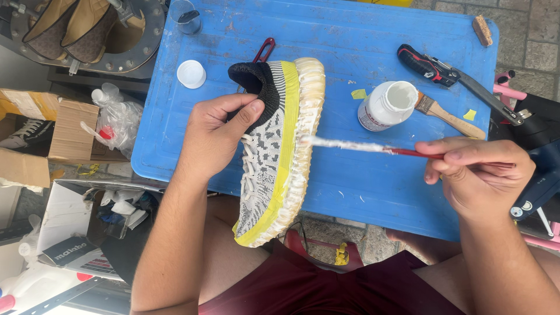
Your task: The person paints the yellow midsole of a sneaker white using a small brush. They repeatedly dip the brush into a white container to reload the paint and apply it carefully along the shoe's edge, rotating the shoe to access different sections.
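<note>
Fingers [245, 116] of the left hand [213, 137] are wrapped around the heel and collar of a knit sneaker [274, 151], the thumb pressed against its black ankle opening, so the shoe is gripped firmly and held up on its side over the near edge of the blue bench [350, 186]. The sneaker's grey-and-white patterned upper is masked with a strip of yellow tape [286, 116] along the line where it meets the ribbed, cream-coloured sole [306, 116], and the toe is pointed toward the person's lap. The fingers of the right hand [478, 172] are closed in a pinch around the red handle of a thin paintbrush [373, 147]; its white-coated front part is stretched leftward and its tip is laid against the side of the sole.

Behind the brush, an open white bottle [388, 105] is stood on the bench, with a wider wooden-handled brush [449, 116] lying just beside it. A red-and-black hand tool [443, 73] is seen further back toward the right corner, and a small cork-coloured block [482, 30] is placed at the far right edge. A white cap [191, 74] is set near the left edge, with a clear cup [185, 16] behind it. Cardboard boxes [70, 131] and a plastic bag [119, 119] are kept on the floor to the left of the bench.
</note>
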